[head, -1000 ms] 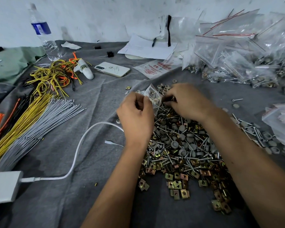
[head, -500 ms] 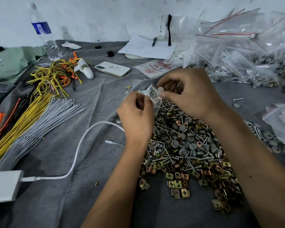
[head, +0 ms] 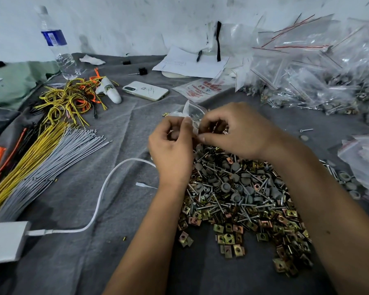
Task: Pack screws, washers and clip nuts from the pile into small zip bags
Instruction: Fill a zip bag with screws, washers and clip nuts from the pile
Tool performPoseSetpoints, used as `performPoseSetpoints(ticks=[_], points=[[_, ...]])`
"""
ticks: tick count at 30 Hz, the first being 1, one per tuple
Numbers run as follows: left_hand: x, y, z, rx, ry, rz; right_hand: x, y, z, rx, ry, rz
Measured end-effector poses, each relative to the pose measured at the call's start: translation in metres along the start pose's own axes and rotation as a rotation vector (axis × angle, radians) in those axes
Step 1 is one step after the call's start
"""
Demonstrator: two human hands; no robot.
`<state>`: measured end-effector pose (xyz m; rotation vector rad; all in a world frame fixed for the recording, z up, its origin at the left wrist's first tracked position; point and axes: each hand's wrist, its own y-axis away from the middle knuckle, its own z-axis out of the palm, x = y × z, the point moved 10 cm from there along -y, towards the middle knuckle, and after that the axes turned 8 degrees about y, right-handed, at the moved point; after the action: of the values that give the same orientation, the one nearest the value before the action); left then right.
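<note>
Two hands on one zip bag [head: 193, 112], left grip [head: 172, 145] pinching it, right grip [head: 235, 129] pinching it

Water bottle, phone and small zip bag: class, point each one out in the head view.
water bottle [head: 51, 38]: head view, blue label.
phone [head: 145, 90]: head view, white back.
small zip bag [head: 193, 109]: head view, clear upper part.

The small zip bag [head: 193, 112] is mostly covered by the left hand [head: 172, 145] and right hand [head: 239, 130]; its contents cannot be identified. The right hand's fingertips are hidden behind its own knuckles. Both forearms cover part of the pile [head: 243, 199]. The white adapter [head: 4, 241] is cut off at the left edge. Print on the flat packet [head: 202, 89] is too small to read.
</note>
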<state>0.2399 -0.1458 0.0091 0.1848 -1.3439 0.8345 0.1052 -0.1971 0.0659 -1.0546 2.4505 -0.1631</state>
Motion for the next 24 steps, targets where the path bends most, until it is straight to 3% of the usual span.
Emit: performPoseSetpoints(ticks=[4, 9, 11, 13, 18, 24], points=[[0.001, -0.003, -0.002, 0.020, 0.127, -0.010, -0.005, -0.002, -0.007, -0.004, 0.023, 0.017], [0.006, -0.007, -0.025, 0.177, 0.117, 0.036, -0.012, -0.007, -0.059, 0.174, -0.032, 0.025], [-0.004, -0.006, -0.022, 0.158, 0.126, -0.044, -0.017, -0.010, -0.057, 0.069, 0.021, 0.011], [-0.016, -0.006, -0.006, 0.031, 0.126, -0.152, -0.018, -0.007, -0.057, 0.003, 0.017, -0.002], [-0.027, 0.013, 0.041, -0.394, 0.263, -0.343, -0.006, -0.004, -0.093, 0.200, -0.239, -0.020], [-0.026, 0.021, 0.048, -0.483, 0.285, -0.403, 0.048, 0.004, -0.083, 0.436, -0.423, 0.152]])
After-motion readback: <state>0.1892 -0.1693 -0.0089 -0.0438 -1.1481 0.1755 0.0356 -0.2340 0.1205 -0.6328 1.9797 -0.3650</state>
